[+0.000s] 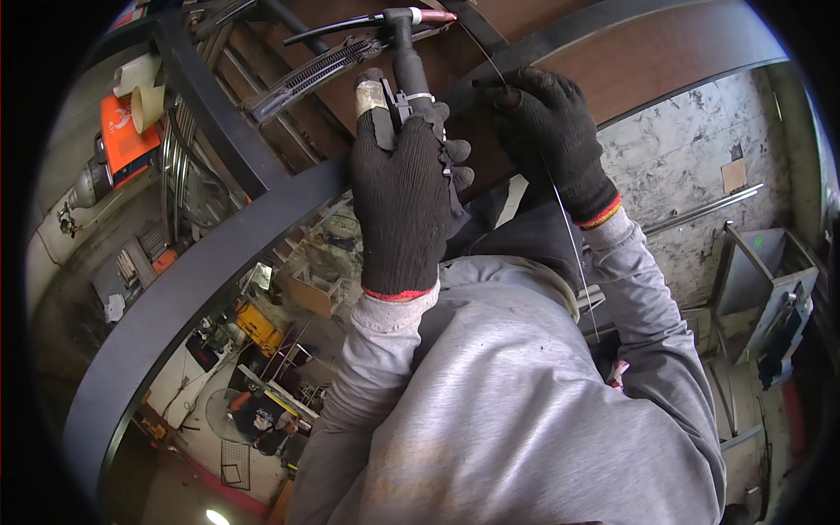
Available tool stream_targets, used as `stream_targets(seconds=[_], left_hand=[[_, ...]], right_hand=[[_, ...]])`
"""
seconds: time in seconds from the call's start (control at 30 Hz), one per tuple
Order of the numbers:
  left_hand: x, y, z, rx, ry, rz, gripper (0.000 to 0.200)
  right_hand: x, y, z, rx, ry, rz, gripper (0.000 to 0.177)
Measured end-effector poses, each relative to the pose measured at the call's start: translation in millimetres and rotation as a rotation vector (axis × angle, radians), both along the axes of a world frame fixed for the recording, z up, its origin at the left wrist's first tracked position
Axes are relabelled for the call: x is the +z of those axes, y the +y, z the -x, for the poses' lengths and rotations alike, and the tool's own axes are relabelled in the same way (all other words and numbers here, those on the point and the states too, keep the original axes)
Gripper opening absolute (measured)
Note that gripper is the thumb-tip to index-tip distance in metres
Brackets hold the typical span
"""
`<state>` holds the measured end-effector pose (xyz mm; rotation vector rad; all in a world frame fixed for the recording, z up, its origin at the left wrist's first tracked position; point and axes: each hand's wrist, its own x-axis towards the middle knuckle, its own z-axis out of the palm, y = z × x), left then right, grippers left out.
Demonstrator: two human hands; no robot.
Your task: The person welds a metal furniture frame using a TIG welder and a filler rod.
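My left hand (pixel 398 192), in a black knitted glove with tape round one finger, is wrapped round the handle of a welding torch (pixel 406 66). The torch's reddish nozzle (pixel 435 17) points right at the top edge. My right hand (pixel 556 136), gloved too, pinches a thin metal rod (pixel 567 223). One end of the rod reaches up beside the nozzle, and the other hangs down past my right sleeve. Both hands are over a curved dark metal frame (pixel 210 249), with slotted metal parts (pixel 319 77) behind the torch.
An orange machine (pixel 127 136) stands at the upper left. At the lower left, a person (pixel 262 416) is beside a round fan and a yellow tool (pixel 258 328). A metal stand (pixel 761 284) is at the right, near long pipes (pixel 700 210) on the floor.
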<state>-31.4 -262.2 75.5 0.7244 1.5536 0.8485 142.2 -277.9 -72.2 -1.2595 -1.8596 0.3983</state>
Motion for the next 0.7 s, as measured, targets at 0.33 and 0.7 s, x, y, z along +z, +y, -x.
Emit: stream_targets(seconds=[0.33,0.7], left_hand=[[3.5,-0.8,-4.2,0.012,0.053,-0.005,0.034],[1.6,-1.6,0.3,-0.048,0.058,-0.023,0.034]], right_hand=[[18.9,10.5,3.8,-0.062,-0.047,0.005,0.033],[10.3,10.2,4.2,-0.067,-0.034,0.021,0.040]])
